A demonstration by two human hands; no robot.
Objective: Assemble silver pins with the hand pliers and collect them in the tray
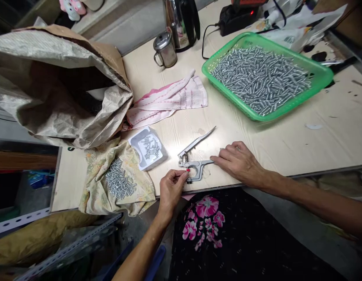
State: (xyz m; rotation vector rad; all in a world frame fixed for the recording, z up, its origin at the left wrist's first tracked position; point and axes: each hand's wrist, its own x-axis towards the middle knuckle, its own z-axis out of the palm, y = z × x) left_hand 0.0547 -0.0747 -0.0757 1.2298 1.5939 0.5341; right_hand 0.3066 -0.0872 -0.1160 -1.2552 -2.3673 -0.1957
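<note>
On the table (286, 146): hand pliers (200, 165) lie at the near edge, handles spread.
Left hand (172, 187): thumb and forefinger pinched together at the red-ringed end; what they grip cannot be told.
Right hand (238, 162): closed on the lower handle's tip, apparently for steadiness.
White box (136, 140): metal pieces, likely placed for easy reach.
Lettering: none legible.

Pale wood-grain table (286, 150), glossy under light; greyish wall (132, 31) behind; perforated white rail (22, 221) lower left; grey floor (139, 228).
</note>
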